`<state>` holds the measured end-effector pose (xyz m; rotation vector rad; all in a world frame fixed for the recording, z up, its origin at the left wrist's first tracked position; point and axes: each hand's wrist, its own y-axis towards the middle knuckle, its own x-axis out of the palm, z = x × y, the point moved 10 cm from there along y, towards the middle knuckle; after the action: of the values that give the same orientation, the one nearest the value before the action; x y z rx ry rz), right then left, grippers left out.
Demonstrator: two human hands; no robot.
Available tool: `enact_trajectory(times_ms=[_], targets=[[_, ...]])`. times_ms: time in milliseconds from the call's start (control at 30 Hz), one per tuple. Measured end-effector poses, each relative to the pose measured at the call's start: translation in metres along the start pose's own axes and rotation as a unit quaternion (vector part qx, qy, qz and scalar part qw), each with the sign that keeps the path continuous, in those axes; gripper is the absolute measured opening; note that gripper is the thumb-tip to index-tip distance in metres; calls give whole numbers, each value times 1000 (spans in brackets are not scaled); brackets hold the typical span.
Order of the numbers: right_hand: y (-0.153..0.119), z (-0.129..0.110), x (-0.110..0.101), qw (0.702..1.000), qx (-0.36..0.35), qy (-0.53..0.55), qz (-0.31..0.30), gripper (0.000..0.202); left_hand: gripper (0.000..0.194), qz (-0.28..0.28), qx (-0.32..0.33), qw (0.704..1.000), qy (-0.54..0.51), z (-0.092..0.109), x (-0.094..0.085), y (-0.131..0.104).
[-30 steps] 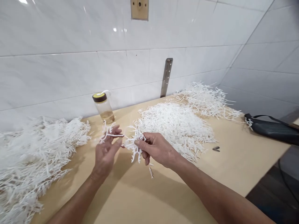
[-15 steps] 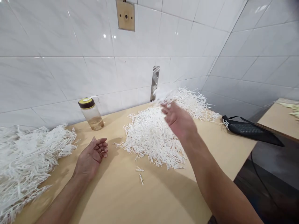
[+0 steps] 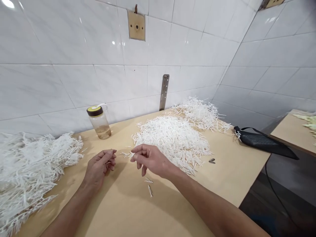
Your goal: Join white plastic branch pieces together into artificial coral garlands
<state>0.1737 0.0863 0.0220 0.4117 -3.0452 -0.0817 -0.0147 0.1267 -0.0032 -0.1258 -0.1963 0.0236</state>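
Note:
My left hand (image 3: pixel 98 166) is at the left of the middle of the table, fingers curled and thumb tip against the forefinger; anything between them is hidden. My right hand (image 3: pixel 149 159) hovers just to its right, knuckles up, fingers loosely bent and apart, with nothing visible in them. Behind it spreads a heap of short thin white plastic pieces (image 3: pixel 170 135). A few stray pieces (image 3: pixel 150 191) lie in front. Farther back is a pile of longer, branched white plastic strands (image 3: pixel 199 113). A large tangled mass of white plastic strands (image 3: pixel 32 168) fills the left side.
A clear bottle (image 3: pixel 101 128) with a dark and yellow lid stands near the tiled wall. A black mesh bag (image 3: pixel 264 143) hangs over the right edge of the tan table (image 3: pixel 229 171). Small dark bits (image 3: pixel 211 161) lie right of the heap. A metal strip (image 3: pixel 164 92) stands against the wall.
My right hand has come back from the rear pile, leftward and nearer, beside my left hand. The blurred white strands at its fingers are gone. My left hand has turned and its fingers have closed together.

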Motion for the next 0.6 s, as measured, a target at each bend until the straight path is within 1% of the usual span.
enact_trajectory(times_ms=[100,167,267,333,400,433,467,500,567,600], targets=[[-6,8,19,999,18,-38,-34,26,46,10,24,999,25,7,-3,1],[-10,10,28,997,29,-56,-48,24,43,9,39,999,37,10,-3,2],[-15,18,37,992,65,-85,-64,21,37,8,52,996,68,9,-2,4],[-19,25,44,988,85,-101,-78,22,31,9,62,991,117,8,-1,3],[-23,28,50,987,79,-106,-90,25,20,4,79,977,197,9,2,-1],[-24,30,53,987,76,-107,-94,27,14,2,102,964,246,12,5,-5],[-26,33,56,985,79,-109,-105,28,11,-14,129,944,304,16,10,-8],[-27,38,59,982,89,-116,-116,29,13,-39,154,919,362,18,18,-12],[-28,47,63,978,111,-122,-126,32,18,-63,181,862,468,21,26,-18],[-28,52,65,976,126,-123,-126,34,22,-66,199,831,515,26,28,-20]])
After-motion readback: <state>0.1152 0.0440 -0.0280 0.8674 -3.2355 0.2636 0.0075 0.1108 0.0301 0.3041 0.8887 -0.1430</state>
